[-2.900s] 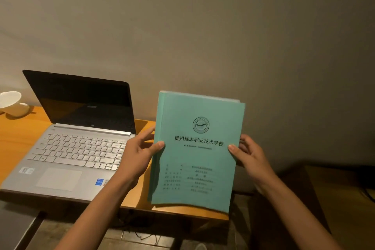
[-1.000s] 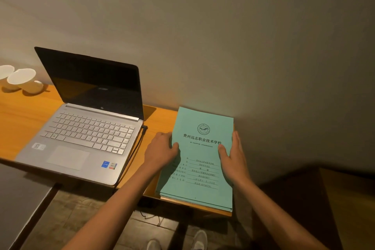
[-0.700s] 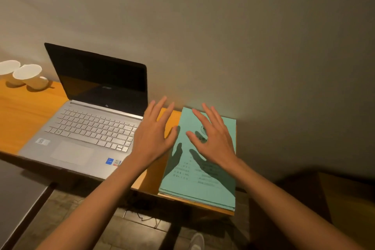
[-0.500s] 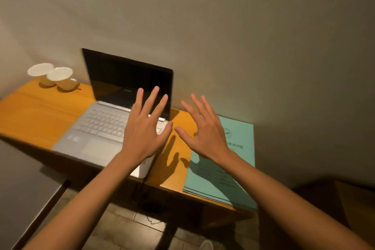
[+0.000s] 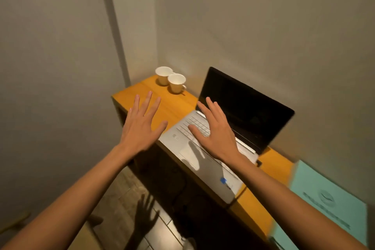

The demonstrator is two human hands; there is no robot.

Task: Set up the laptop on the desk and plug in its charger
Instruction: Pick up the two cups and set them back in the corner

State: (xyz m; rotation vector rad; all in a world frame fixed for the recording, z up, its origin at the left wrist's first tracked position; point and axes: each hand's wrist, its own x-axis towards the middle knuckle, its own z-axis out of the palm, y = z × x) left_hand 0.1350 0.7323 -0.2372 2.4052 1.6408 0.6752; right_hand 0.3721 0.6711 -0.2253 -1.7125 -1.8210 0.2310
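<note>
Both hands raised above the counter (image 5: 176, 105), palms down, fingers spread wide, nothing held in either grip. Left hand (image 5: 142, 126) hovering over the bare orange wood near the counter's left end. Right hand (image 5: 215, 132) hovering above the keyboard of the laptop (image 5: 205, 160), casting a soft shadow onto the trackpad just below the wrist.

Laptop lying open directly beneath the right grip and just right of the left grip; silver base flat on the counter, front edge at or slightly past the counter's near edge; dark screen (image 5: 245, 107) standing tilted back beyond the right fingertips, close to the wall. Small dark connector (image 5: 259, 162) at the laptop's right side, near the hinge, past the right forearm; whether seated in the port, cannot tell.

Two white cups (image 5: 171, 79) beyond and between the two grips, at the far left corner of the counter, touching or nearly touching each other. Teal booklet (image 5: 328, 199) well right of the right forearm, flat on the counter's right end, blurred. Shadow of a spread hand on the tiled floor (image 5: 162, 227) below the left forearm.
</note>
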